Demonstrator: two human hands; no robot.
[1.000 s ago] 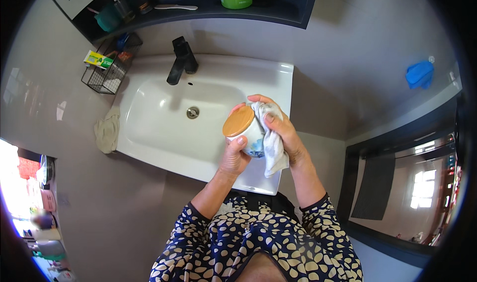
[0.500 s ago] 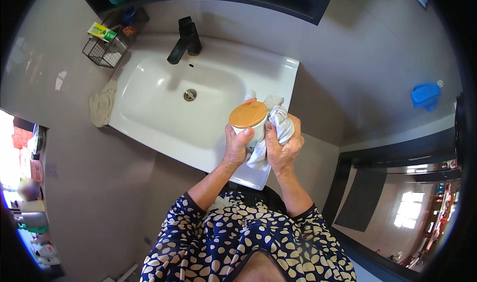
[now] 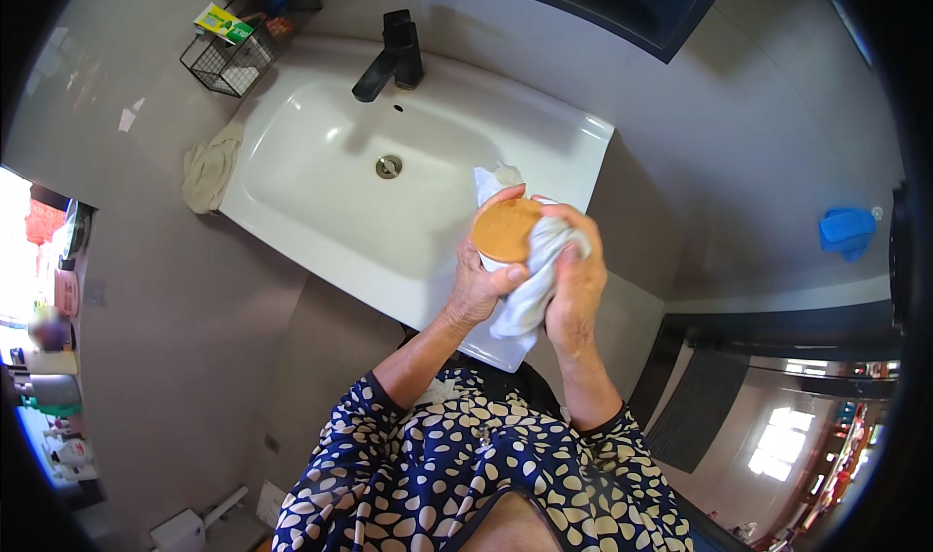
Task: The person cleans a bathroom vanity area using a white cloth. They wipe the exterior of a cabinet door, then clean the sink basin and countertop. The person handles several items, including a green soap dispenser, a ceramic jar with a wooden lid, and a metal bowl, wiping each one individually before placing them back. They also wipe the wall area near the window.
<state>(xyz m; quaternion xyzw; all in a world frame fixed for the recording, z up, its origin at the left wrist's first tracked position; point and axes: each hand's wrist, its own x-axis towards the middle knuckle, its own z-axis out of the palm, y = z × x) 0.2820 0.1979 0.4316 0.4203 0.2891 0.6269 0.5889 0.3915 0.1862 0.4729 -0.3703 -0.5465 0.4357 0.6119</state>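
My left hand (image 3: 480, 278) is wrapped round a white jar with a round wooden lid (image 3: 505, 230), held over the front right part of the sink. Most of the jar's body is hidden by my fingers and a cloth. In my right hand (image 3: 580, 285) is a bunched white cloth (image 3: 533, 301), pressed against the jar's right side and part of the lid's edge. One end of the cloth hangs down below the jar, and more white fabric shows beyond it. The right fingers are somewhat blurred.
Behind the jar lies the white sink (image 3: 321, 197) with a black faucet (image 3: 397, 58). A wire basket (image 3: 228, 61) holding a yellow-green box is at the back left. A beige cloth (image 3: 211, 171) drapes over the left edge. A dark shelf (image 3: 622, 17) overhangs the back; a blue cloth (image 3: 847, 231) hangs at right.
My right hand has moved up along the jar's right side with the cloth, its fingers now near the lid. The whole view has shifted slightly.
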